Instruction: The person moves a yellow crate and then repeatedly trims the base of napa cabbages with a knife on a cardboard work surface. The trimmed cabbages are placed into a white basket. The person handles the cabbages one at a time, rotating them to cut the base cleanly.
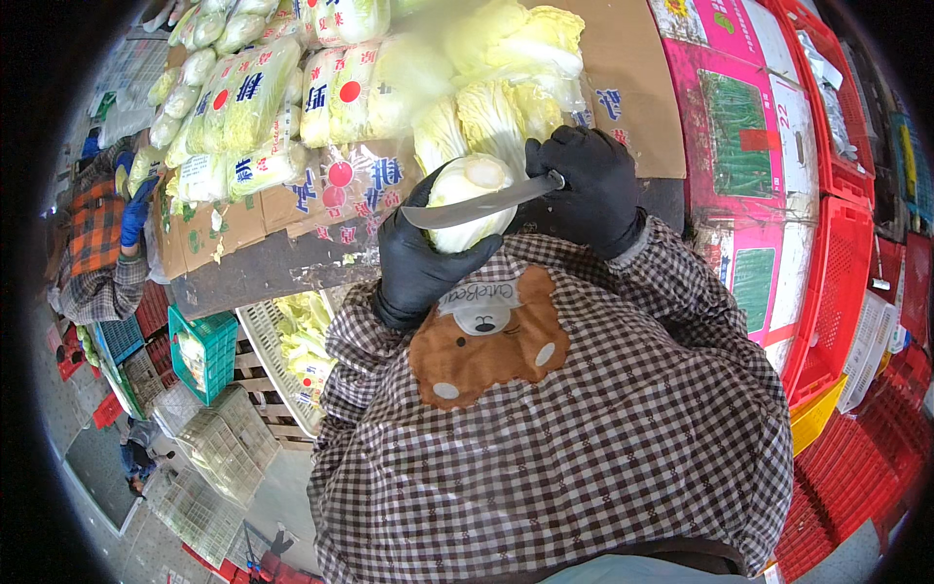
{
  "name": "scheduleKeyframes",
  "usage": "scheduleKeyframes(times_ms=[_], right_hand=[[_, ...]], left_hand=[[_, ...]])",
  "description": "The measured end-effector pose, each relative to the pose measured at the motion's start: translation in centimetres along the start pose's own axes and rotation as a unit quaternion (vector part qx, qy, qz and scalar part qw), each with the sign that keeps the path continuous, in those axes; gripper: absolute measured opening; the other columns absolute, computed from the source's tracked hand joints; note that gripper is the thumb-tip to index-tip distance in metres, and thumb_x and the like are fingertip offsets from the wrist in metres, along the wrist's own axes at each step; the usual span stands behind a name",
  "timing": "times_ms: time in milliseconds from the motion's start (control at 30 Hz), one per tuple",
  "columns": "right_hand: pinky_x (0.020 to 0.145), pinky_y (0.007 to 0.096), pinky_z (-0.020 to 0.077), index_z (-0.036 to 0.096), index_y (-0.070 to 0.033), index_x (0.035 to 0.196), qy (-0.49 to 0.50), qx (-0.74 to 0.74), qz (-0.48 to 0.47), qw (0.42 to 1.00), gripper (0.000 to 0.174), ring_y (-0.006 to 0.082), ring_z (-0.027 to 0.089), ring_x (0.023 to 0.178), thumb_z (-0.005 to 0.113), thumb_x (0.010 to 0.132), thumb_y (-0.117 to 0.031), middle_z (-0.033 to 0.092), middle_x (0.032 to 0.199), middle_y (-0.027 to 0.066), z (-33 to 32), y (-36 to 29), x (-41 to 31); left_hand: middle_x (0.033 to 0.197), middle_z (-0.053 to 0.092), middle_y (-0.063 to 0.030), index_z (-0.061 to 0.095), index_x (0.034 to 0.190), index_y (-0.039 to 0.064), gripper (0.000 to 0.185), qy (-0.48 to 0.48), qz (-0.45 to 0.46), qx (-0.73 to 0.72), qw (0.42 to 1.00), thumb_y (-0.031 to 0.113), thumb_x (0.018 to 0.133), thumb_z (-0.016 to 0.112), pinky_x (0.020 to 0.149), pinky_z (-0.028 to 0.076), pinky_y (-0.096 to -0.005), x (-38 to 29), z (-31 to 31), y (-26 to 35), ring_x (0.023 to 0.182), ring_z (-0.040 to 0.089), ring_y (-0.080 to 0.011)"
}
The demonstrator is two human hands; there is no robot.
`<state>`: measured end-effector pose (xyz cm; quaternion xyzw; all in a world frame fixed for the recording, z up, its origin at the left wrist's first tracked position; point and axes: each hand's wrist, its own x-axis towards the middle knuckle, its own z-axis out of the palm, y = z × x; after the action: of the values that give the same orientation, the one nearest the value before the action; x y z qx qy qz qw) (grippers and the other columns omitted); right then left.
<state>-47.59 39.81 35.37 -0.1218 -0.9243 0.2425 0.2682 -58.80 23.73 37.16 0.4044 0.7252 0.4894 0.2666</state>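
My left hand (430, 270), in a black glove, cups a head of napa cabbage (467, 191) with its cut stem end towards me. In my right hand (587, 179), also black-gloved, is a knife whose blade (481, 210) lies across the front of this cabbage. Whether the edge has entered the leaves I cannot tell. Just beyond stand more unwrapped napa cabbages (487, 117), and loose yellow leaves (525, 44) spread behind them. Printed plastic wrapping (357, 191) lies flat on the table to the left of my hands.
Wrapped cabbages (244, 95) are piled at the back left on cardboard (226, 233). Below the table edge a white crate (281, 365) holds leaf trimmings. Pink cartons (737, 131) and red crates (821, 292) line the right. A person with blue gloves (135, 219) stands at the left.
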Motion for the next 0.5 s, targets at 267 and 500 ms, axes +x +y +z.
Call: scheduleKeyframes(times_ms=[267, 500], right_hand=[[0.049, 0.0343, 0.0413, 0.057, -0.012, 0.070, 0.067, -0.061, 0.133, 0.987, 0.004, 0.0252, 0.054, 0.058, 0.059, 0.068, -0.015, 0.055, 0.065, 0.0061, 3.2, 3.8, 1.3], [0.047, 0.0335, 0.0394, 0.057, -0.010, 0.067, 0.088, -0.036, 0.037, 0.995, 0.004, 0.0241, 0.051, 0.053, 0.059, 0.065, -0.013, 0.050, 0.059, 0.0064, 1.7, 2.2, 0.5]], left_hand=[[0.095, 0.059, -0.0129, 0.048, 0.110, 0.000, 0.066, -0.010, 0.077, -0.015, 0.997, 0.016, 0.053, 0.078, 0.075, 0.047, -0.0307, -0.2, -0.5, 0.4, 0.085, 0.058, -0.0183], [0.092, 0.058, -0.0133, 0.048, 0.110, 0.001, 0.067, 0.118, 0.074, 0.094, 0.986, 0.018, 0.053, 0.079, 0.072, 0.048, -0.0308, 0.7, -0.2, 0.4, 0.083, 0.058, -0.0201]])
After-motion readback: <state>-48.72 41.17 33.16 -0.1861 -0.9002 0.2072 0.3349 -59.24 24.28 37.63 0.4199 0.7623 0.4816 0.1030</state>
